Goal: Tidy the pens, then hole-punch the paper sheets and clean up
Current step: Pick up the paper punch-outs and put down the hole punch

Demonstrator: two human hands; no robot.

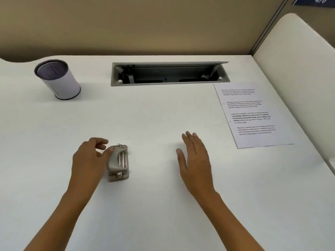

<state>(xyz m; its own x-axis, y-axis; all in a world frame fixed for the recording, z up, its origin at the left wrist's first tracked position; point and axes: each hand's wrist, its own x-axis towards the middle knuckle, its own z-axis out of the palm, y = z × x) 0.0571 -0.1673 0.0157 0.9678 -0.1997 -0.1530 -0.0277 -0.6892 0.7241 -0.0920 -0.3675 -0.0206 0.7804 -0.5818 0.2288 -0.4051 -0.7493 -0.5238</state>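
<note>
A person's left hand (88, 156) rests beside a beige hole punch (118, 163) on a white desk (163, 115), thumb tip touching the punch's left edge while the other fingers hang loosely curled just above it, closed on nothing. To the right of the punch, well apart from it, the right hand (195, 160) lies spread flat over the desk, fingers straight and close together, holding nothing; whether the palm touches the surface cannot be told. The punch sits upright on its base, its handle lowered and two metal pins showing. Printed paper (253, 115) with four blocks of text lies flat far to the right of the punch and farther from the person, near the desk's right edge. A white cylindrical cup (57, 79) with a dark rim stands beyond the punch to the left. Straight beyond the punch, a grey cable hatch (168, 74) is sunk into the desk, its lid raised, before a tan partition (145, 24).
</note>
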